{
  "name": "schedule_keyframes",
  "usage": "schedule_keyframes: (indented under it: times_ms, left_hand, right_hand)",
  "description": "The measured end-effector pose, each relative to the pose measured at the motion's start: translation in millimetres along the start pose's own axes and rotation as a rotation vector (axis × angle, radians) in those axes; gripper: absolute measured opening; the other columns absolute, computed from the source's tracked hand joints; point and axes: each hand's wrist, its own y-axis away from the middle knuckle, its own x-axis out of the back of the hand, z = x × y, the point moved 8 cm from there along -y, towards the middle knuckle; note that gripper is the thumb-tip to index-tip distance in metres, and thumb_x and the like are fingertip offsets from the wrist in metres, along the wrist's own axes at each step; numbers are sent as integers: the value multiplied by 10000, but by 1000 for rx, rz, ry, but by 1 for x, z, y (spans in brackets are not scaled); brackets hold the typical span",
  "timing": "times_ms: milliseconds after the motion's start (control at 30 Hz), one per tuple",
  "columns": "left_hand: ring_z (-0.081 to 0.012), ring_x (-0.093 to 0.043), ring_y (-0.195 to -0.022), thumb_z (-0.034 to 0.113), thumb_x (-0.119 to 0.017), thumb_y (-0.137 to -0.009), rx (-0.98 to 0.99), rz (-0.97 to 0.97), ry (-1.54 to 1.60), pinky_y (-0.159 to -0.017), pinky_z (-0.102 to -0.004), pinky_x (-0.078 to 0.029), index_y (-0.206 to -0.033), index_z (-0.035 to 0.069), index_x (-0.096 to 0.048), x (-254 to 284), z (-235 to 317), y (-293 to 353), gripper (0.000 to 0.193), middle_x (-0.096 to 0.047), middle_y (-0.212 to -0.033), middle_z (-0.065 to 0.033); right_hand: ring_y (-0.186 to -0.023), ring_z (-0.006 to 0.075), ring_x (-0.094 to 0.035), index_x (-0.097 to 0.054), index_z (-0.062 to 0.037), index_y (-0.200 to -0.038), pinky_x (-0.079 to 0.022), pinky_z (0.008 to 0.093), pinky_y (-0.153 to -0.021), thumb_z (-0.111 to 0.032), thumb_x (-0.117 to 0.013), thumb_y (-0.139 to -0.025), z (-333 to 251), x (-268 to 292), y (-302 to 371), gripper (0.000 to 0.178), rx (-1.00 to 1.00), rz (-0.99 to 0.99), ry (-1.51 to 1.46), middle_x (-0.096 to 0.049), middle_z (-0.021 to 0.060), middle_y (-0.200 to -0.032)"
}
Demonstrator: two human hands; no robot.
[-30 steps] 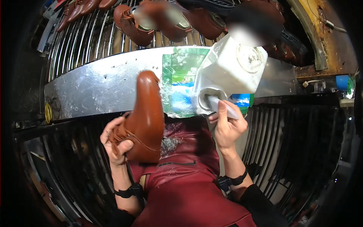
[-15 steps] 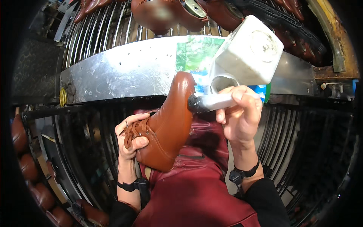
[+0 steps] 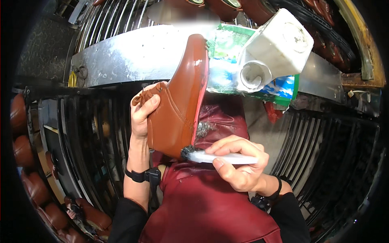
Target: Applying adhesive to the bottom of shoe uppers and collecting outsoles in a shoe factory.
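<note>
A brown leather ankle boot (image 3: 177, 105) is held up in front of me, toe pointing away and its laces to the left. My left hand (image 3: 142, 110) is closed round its laced upper, thumb across the leather. The boot's bottom edge, showing a pink-red strip, faces right. My right hand (image 3: 241, 162) pinches a brush (image 3: 221, 157) with a whitish handle. Its black bristles touch the boot's bottom edge at the heel end. Beyond the right hand, a white plastic jug (image 3: 279, 42) lies on its side, its round opening (image 3: 255, 75) facing me.
A metal ledge (image 3: 117, 54) crosses behind the boot, with a green-and-blue plastic sheet (image 3: 227, 42) under the jug. Racks of bars hold several brown shoes at the far side and at left (image 3: 24, 150). A dark red apron (image 3: 206, 202) covers my lap.
The brush has moved from near the toe down to the heel end of the boot's edge. The boot has shifted up and turned slightly, bringing the pink-red strip into view.
</note>
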Motion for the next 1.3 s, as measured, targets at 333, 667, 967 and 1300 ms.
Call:
schedule_keyframes:
  times_ms: [333,667,967,1300]
  left_hand:
    - [-188,-751,-833,160,-628,-1028,43,56,75,-770,-322,-623,-1205,-46,-701,-6,16,5,282,-764,-1002,-121]
    - [-256,-751,-1004,286,-492,-1114,213,51,583,-831,-370,-639,-1318,4,-646,-44,-2,11,381,-725,-1212,-146]
    - [-204,-731,-1065,105,-591,-1059,-137,61,29,-939,-359,-613,-1381,-60,-613,-45,0,13,362,-719,-1257,-138]
    - [-179,-714,-939,131,-668,-1019,-86,302,142,-884,-326,-570,-1244,-15,-700,-8,36,-40,269,-734,-1091,-68]
  right_hand:
    - [-768,199,-726,-698,95,-955,-571,296,-680,30,-763,-828,-20,4,-21,157,109,-10,85,-753,203,-915]
    - [-947,318,-717,-660,49,-942,-580,428,-877,-114,-763,-781,-61,8,-52,250,223,-158,152,-742,245,-983]
    - [-968,300,-728,-680,58,-1026,-592,426,-892,-148,-711,-810,-49,24,-120,300,355,-290,80,-761,226,-1019]
    - [-480,200,-618,-667,-9,-1009,-495,329,-374,-152,-677,-1026,92,26,-87,144,-245,416,-596,-685,81,-783]
